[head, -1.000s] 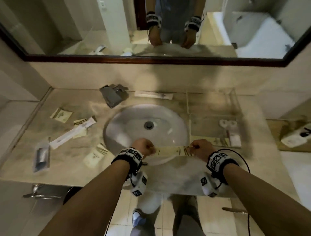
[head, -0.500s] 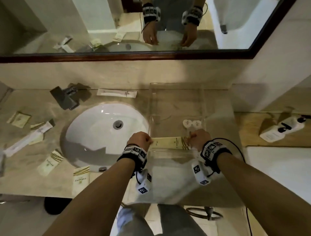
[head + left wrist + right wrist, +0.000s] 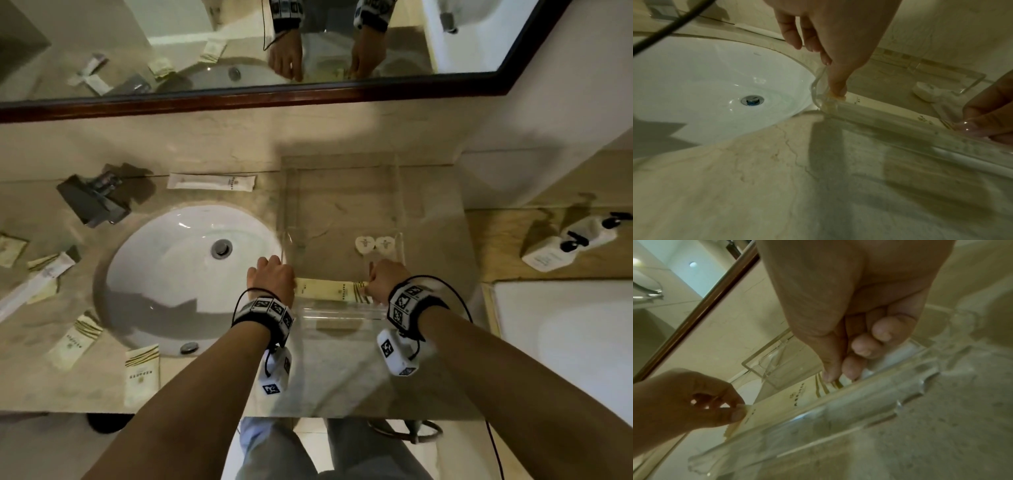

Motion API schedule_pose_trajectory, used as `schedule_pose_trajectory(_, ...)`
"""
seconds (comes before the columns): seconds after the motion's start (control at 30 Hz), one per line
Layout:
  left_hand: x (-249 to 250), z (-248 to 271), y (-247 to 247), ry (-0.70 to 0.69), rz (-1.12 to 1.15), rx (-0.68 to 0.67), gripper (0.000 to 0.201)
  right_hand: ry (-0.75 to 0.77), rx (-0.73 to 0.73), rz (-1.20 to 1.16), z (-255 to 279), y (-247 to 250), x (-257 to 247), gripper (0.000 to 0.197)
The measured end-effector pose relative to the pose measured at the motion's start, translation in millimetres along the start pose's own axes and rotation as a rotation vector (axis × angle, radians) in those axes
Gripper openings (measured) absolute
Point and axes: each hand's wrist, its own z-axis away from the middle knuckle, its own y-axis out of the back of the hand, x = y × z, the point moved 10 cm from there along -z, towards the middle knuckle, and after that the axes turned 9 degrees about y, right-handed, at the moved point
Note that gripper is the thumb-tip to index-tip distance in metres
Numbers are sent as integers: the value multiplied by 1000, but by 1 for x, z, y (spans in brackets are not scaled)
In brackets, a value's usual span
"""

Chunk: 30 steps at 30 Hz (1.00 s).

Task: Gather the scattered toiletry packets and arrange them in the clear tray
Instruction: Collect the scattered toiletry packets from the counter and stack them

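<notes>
**One long packet going into the tray, most of the rest still out on the counter**

Over the near end of the clear tray (image 3: 342, 161), both hands hold one long cream packet (image 3: 329, 289) stretched between them, lying just inside the tray's near wall. The left hand (image 3: 272, 279) pinches its left end by the tray's near-left corner, thumb and forefinger closed on the edge and the other fingers (image 3: 791, 34) hanging loose. The right hand (image 3: 385, 277) has its fingers curled in, the tips pinching the gold-striped end. Whether the packet already rests on the tray floor or hangs just above it, I cannot tell.

Inside the tray, two small heart-shaped white items (image 3: 373, 244) sit near the right wall; nothing else shows there.

Judging by the counter (image 3: 325, 387), the job is at an early stage. A long white packet (image 3: 210, 182) lies behind the sink (image 3: 171, 274), two cream sachets (image 3: 142, 371) lie at the sink's near-left, and more packets (image 3: 37, 277) are scattered at the far left. All of these remain to be collected.
</notes>
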Motion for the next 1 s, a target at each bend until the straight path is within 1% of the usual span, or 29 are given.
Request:
schedule_pose_trajectory(0.1, -3, 2, 1, 6, 32, 17, 20, 33, 5, 127, 2, 6, -7, 25)
schedule_pose_trajectory(0.17, -10, 5, 0, 22, 98, 18, 21, 40, 33, 146, 6, 10, -11, 29)
schedule_pose_trajectory(0.27, -26, 13, -2, 51, 216, 0, 33, 78, 88, 94, 10, 11, -27, 13)
schedule_pose_trajectory(0.33, -44, 21, 2, 65, 320, 26, 34, 143, 100, 22, 10, 6, -54, 11)
schedule_pose_trajectory(0.37, -53, 25, 5, 67, 369, 44, 32, 172, 99, -10, 11, 2, -71, 14)
schedule_pose_trajectory(0.47, -91, 37, 10, 67, 432, 96, 27, 288, 64, 1, 10, -17, -137, 17)
schedule_pose_trajectory(0.57, -157, 52, 1, 109, 452, 122, 24, 401, 84, -21, 12, -46, -215, 17)
schedule_pose_trajectory(0.6, -178, 56, -4, 133, 466, 116, 23, 422, 85, -27, 13, -56, -233, 16)
schedule_pose_trajectory(0.67, -235, 68, -21, 225, 493, 92, 23, 463, 60, -16, 17, -84, -276, 15)
schedule_pose_trajectory(0.73, -296, 83, -39, 326, 504, 77, 22, 480, 21, 10, 20, -112, -314, 16)
schedule_pose_trajectory(0.8, -347, 97, -55, 385, 498, 92, 21, 473, -24, 24, 23, -136, -342, 16)
schedule_pose_trajectory(0.83, -382, 107, -63, 419, 496, 101, 22, 481, -51, 36, 23, -153, -364, 16)
schedule_pose_trajectory(0.87, -396, 111, -69, 431, 479, 98, 24, 471, -62, 40, 22, -160, -369, 15)
schedule_pose_trajectory(0.9, -422, 118, -76, 455, 462, 98, 26, 474, -78, 53, 22, -173, -385, 13)
schedule_pose_trajectory(1.0, -480, 131, -88, 499, 437, 96, 32, 473, -84, 60, 18, -197, -422, 18)
